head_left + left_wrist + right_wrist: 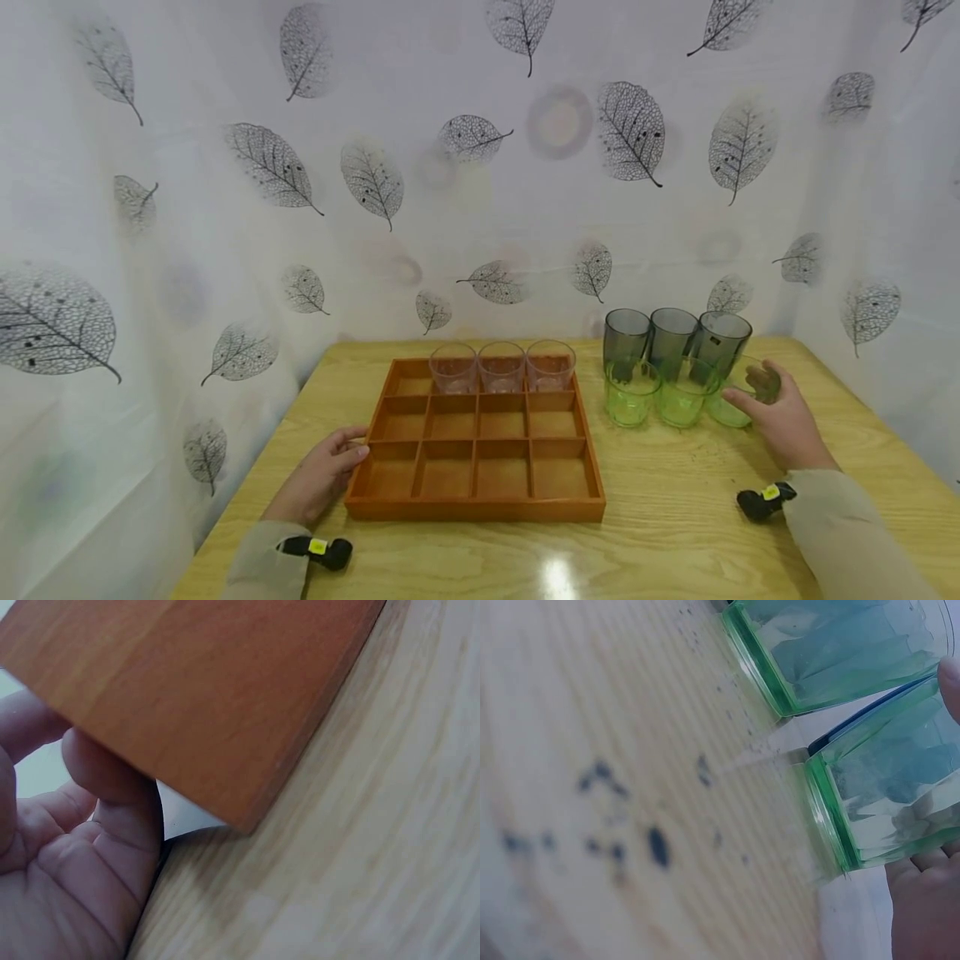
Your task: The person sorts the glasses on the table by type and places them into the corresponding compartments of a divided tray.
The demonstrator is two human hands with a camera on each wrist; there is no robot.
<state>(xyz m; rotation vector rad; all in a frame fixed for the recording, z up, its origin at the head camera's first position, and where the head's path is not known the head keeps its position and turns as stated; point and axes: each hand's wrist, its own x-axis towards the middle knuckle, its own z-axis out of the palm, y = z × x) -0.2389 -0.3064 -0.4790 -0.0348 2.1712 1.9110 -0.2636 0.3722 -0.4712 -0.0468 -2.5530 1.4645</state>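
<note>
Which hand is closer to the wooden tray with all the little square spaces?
Left. The person's left hand touches the wooden tray at its left side. The right hand is away to the tray's right, holding the rightmost green glass.

The left hand (318, 475) has loosely bent fingers, its thumb on the inner side and its sleeve (266, 560) just behind. Well apart to its right, the right hand (787, 421) grips between thumb and fingers, whose tips seem partly hidden.
</note>
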